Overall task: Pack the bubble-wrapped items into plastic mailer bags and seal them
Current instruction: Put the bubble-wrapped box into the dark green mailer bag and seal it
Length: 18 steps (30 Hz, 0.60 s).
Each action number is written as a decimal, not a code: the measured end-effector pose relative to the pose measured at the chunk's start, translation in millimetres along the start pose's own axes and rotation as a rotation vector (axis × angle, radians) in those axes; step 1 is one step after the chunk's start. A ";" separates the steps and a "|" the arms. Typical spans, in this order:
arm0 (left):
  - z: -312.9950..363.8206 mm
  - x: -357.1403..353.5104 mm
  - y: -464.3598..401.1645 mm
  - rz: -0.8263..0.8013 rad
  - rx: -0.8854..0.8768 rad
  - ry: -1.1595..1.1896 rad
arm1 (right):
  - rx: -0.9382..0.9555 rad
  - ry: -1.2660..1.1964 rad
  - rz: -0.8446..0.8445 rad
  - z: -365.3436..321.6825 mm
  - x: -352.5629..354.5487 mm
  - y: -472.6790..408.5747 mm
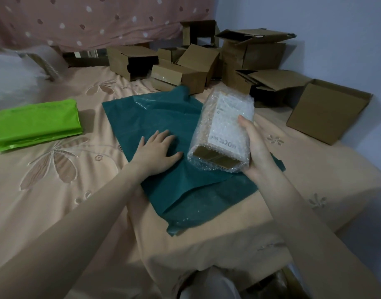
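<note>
On the bed (56, 201), my left hand (158, 151) lies flat, fingers straight, pressing on a dark green mailer (163, 117) spread across the peach cover. My right hand (253, 147) holds a bubble-wrapped box (223, 128) from its right side, thumb curled over the top face, the box tilted above the mailer's right half. A stack of bright green mailers (34, 124) lies well apart at left. Open cardboard boxes (206, 67) crowd the far edge by the wall.

Teal mailer bag (163, 117), lime-green bag stack (34, 124), peach floral bedsheet (66, 169)
</note>
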<state>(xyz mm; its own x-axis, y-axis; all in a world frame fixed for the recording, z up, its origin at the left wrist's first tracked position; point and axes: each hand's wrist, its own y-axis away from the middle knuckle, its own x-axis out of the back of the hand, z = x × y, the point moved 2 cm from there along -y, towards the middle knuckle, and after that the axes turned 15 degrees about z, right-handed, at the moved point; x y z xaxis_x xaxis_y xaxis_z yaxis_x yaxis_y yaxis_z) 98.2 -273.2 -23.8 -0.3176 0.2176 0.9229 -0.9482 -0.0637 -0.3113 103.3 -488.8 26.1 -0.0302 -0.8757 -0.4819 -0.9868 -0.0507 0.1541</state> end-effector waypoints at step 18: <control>72.9 19.3 43.5 -0.175 -0.258 0.381 | 0.009 -0.032 0.003 -24.8 21.2 43.5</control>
<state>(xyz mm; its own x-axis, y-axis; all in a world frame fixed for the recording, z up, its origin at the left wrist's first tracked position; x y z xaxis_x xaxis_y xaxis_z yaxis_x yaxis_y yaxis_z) 50.2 -342.7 -3.1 -0.0827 0.5472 0.8329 -0.9385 0.2383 -0.2498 63.7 -521.5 43.9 -0.0377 -0.8602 -0.5085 -0.9881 -0.0438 0.1474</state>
